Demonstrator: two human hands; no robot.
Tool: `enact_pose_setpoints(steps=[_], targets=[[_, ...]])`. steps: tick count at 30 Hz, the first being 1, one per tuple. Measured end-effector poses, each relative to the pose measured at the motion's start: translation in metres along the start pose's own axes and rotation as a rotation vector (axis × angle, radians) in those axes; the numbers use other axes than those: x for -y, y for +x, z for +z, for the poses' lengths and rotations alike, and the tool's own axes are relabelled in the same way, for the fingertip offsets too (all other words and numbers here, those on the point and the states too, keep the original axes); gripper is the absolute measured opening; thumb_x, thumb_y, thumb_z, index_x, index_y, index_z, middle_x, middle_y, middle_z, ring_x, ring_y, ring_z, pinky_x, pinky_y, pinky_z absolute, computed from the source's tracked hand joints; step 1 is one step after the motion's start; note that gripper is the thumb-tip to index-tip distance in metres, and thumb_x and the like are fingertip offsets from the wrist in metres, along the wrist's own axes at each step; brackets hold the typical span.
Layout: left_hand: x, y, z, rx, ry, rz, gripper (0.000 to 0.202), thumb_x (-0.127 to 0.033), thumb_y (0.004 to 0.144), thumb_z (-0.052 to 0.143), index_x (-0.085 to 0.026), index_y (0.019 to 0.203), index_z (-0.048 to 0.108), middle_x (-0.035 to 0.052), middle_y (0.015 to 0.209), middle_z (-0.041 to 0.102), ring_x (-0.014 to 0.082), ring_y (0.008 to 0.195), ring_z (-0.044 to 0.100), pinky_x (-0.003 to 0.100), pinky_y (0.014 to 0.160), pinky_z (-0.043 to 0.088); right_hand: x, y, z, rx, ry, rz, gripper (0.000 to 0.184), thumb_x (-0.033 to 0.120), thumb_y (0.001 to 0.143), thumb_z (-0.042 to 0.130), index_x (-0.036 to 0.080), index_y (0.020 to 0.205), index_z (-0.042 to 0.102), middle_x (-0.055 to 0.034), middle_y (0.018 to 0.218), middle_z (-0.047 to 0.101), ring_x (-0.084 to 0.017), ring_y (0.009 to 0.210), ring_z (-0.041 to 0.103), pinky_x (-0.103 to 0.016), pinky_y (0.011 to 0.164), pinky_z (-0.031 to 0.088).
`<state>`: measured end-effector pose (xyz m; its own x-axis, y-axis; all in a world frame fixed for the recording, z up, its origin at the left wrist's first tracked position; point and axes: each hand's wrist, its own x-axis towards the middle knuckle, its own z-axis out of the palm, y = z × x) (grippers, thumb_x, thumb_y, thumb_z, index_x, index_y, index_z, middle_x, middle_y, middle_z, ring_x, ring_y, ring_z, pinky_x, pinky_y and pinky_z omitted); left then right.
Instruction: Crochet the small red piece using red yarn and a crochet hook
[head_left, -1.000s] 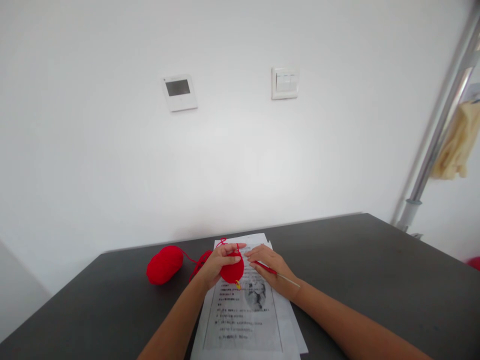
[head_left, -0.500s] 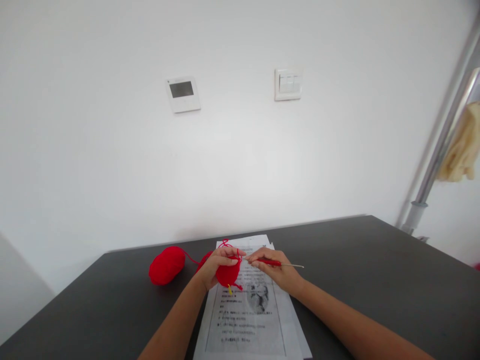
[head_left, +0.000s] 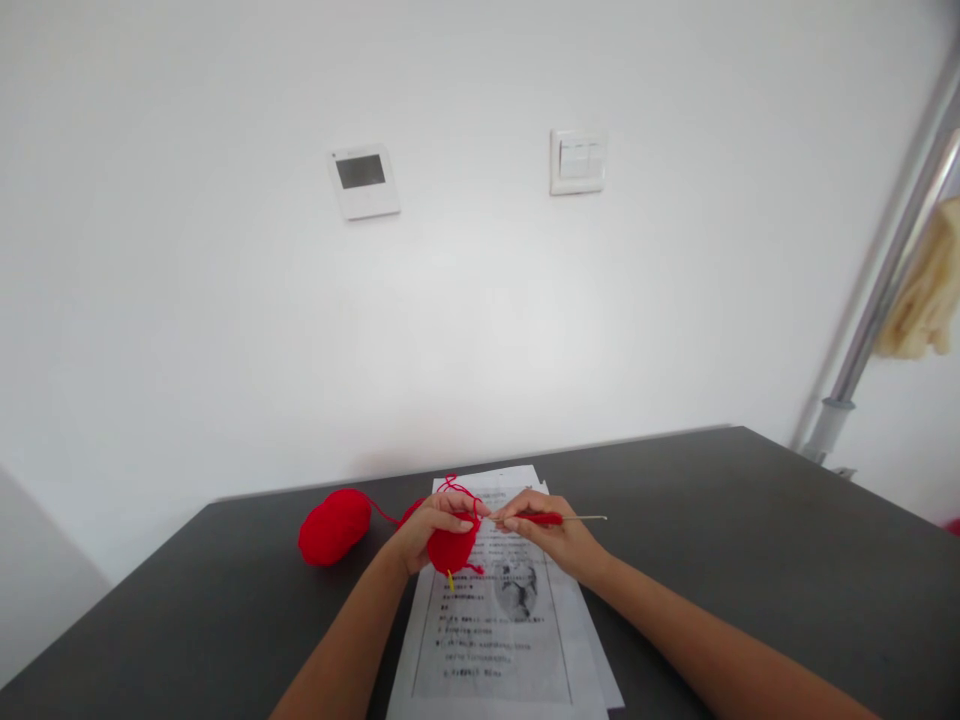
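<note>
My left hand (head_left: 427,530) is closed on a small round red crochet piece (head_left: 452,549) with a yellow marker hanging below it. Red strands loop over its fingers. My right hand (head_left: 551,535) pinches a crochet hook with a red handle (head_left: 541,518), the metal shaft pointing right and the tip at the piece's upper edge. Both hands hover over printed paper sheets (head_left: 499,640) with text and a grey picture. A red yarn ball (head_left: 334,526) lies left of my left hand, joined to the piece by a strand.
The dark grey table (head_left: 750,540) runs back to a white wall with a small display panel (head_left: 363,180) and a light switch (head_left: 577,161). A metal pole (head_left: 877,310) with a pale cloth (head_left: 926,290) hanging stands at the right.
My right hand rose from the paper and turned the hook from slanting down-right to level, bringing its tip to the piece's top edge. The piece and my left hand shifted slightly left.
</note>
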<state>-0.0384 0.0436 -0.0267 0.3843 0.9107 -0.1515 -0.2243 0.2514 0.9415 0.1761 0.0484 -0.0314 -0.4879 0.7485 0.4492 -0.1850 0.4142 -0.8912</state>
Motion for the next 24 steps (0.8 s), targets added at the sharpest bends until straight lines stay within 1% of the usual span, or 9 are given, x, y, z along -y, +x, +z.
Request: enact_pose_setpoints(steps=[4, 8, 12, 15, 20, 24], targets=[[-0.0014, -0.0011, 0.0026, -0.006, 0.034, -0.012, 0.030, -0.010, 0.050, 0.072, -0.010, 0.080, 0.070, 0.0025, 0.056, 0.064, 0.0087, 0.044, 0.050, 0.019, 0.045, 0.029, -0.0031, 0.0001, 0.0021, -0.024, 0.095, 0.036, 0.019, 0.035, 0.077, 0.065, 0.016, 0.077, 0.065, -0.0055, 0.077, 0.069, -0.017, 0.074, 0.065, -0.029, 0.070, 0.051], [-0.0008, -0.0013, 0.0025, -0.017, 0.026, -0.018, 0.027, -0.010, 0.050, 0.072, -0.011, 0.076, 0.070, 0.0011, 0.055, 0.062, 0.0070, 0.043, 0.048, 0.019, 0.044, 0.027, -0.0034, -0.0001, 0.0039, -0.047, 0.125, 0.050, 0.020, 0.036, 0.076, 0.066, 0.016, 0.076, 0.065, -0.0046, 0.074, 0.068, -0.017, 0.072, 0.064, -0.029, 0.069, 0.051], [-0.0006, -0.0017, -0.0002, -0.019, 0.050, -0.038, 0.026, -0.012, 0.049, 0.072, -0.010, 0.075, 0.071, 0.0017, 0.052, 0.061, 0.0076, 0.041, 0.047, 0.019, 0.043, 0.026, -0.0011, 0.0005, 0.0017, 0.008, 0.077, 0.053, 0.020, 0.035, 0.076, 0.066, 0.015, 0.076, 0.065, -0.0050, 0.075, 0.068, -0.017, 0.072, 0.064, -0.028, 0.068, 0.051], [-0.0005, -0.0014, -0.0008, -0.026, 0.058, -0.039, 0.028, -0.011, 0.048, 0.072, -0.010, 0.075, 0.071, 0.0029, 0.054, 0.063, 0.0082, 0.042, 0.049, 0.020, 0.043, 0.027, -0.0019, 0.0011, -0.0010, 0.032, 0.052, 0.036, 0.018, 0.033, 0.076, 0.067, 0.015, 0.077, 0.066, -0.0048, 0.075, 0.068, -0.016, 0.073, 0.064, -0.028, 0.069, 0.051], [0.0022, 0.0006, 0.0016, -0.036, 0.016, -0.018, 0.027, -0.011, 0.049, 0.073, -0.011, 0.076, 0.071, 0.0028, 0.055, 0.063, 0.0082, 0.043, 0.049, 0.020, 0.044, 0.028, -0.0065, 0.0008, 0.0003, -0.018, 0.103, 0.031, 0.016, 0.033, 0.077, 0.065, 0.016, 0.077, 0.065, -0.0054, 0.079, 0.069, -0.016, 0.074, 0.064, -0.028, 0.069, 0.051], [0.0043, 0.0013, 0.0032, -0.043, 0.005, -0.022, 0.028, -0.009, 0.049, 0.073, -0.010, 0.077, 0.071, 0.0034, 0.057, 0.063, 0.0084, 0.045, 0.051, 0.020, 0.046, 0.029, -0.0076, -0.0001, 0.0056, -0.049, 0.188, 0.046, 0.018, 0.035, 0.075, 0.067, 0.016, 0.076, 0.064, -0.0049, 0.077, 0.068, -0.017, 0.075, 0.064, -0.031, 0.073, 0.051]])
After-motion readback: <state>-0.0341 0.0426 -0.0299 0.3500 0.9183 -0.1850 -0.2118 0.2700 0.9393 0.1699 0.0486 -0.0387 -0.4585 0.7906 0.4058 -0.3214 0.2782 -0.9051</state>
